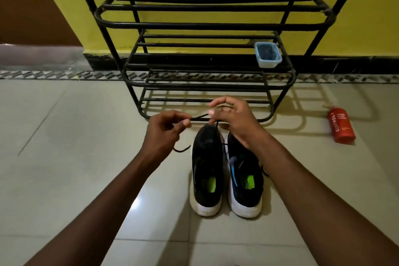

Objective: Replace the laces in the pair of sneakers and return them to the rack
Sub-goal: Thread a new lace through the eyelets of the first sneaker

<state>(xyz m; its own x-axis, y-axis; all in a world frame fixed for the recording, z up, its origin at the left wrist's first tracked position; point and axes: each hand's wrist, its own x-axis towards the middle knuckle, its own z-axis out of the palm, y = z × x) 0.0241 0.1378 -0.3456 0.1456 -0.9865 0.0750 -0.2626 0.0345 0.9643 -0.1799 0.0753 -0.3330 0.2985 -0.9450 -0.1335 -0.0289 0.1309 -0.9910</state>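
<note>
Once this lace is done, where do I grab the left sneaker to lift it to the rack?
I'd take the left sneaker by its heel collar, coming from above on your near side: the heel faces you, the opening is up, and the right sneaker stands close along its inner side.

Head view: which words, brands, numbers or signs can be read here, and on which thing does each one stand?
"CINTHOL": white capitals along the red bottle lying on the floor.
Small white lines beside it on the same bottle: too small to read.
Marks on the green insoles of the sneakers: blurred, unreadable.
No text seen on the blue tub or the rack.
</note>
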